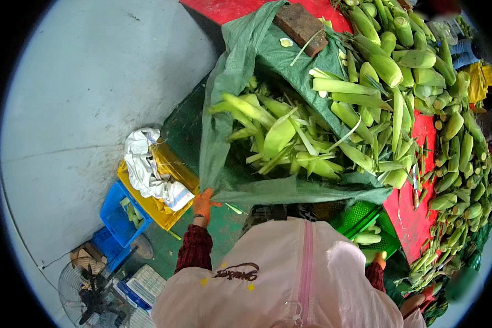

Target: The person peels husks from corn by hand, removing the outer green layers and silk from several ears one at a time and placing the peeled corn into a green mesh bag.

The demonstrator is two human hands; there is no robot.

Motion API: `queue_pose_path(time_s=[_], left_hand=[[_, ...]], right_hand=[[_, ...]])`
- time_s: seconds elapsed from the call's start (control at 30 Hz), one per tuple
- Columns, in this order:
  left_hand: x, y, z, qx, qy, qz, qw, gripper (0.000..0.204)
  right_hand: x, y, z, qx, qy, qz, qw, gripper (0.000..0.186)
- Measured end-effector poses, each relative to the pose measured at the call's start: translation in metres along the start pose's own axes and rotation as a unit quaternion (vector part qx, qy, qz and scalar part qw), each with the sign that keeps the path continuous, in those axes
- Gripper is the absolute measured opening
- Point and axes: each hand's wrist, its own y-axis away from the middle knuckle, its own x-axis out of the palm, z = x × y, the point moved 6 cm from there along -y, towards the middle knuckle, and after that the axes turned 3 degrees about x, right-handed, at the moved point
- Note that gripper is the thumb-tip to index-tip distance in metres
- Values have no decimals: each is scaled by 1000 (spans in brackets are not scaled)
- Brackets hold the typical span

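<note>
My left hand [203, 204], in an orange glove, grips the near left edge of a green woven sack [229, 109] spread wide in front of me. Corn husks and leaves [281, 139] fill the sack. My right hand [380, 258] also wears an orange glove; only a small part shows beside a green plastic basket [361, 216] holding a few corn cobs. What it holds is hidden. My pale pink apron [290, 273] covers the lower middle of the view.
A large heap of corn ears [421, 71] lies on a red table [410, 213] at right. A brown brick [302, 26] weighs down the sack's far edge. Yellow crate [161, 205] with a white cloth, blue crates [113, 217] and a fan [85, 284] stand at left on grey floor.
</note>
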Motion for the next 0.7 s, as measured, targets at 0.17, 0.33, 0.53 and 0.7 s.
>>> queue_pose_path(time_s=[0.17,0.33,0.53,0.7], left_hand=[[71,-15,-92,233,-181,83,952,43],[-3,38,-83,78,-61,94,991,32],[-38,-15,40,83,-183,48,978,31],[-20,-63,51,94,-102,98,985,44]], right_hand=[[-30,84,175,-142,-506,111,844,32],[-112,340,352,-528,-432,181,708,28],[-166,350,492,-575,-497,61,648,42],[-178,284,540,-478,-287,-65,827,74]])
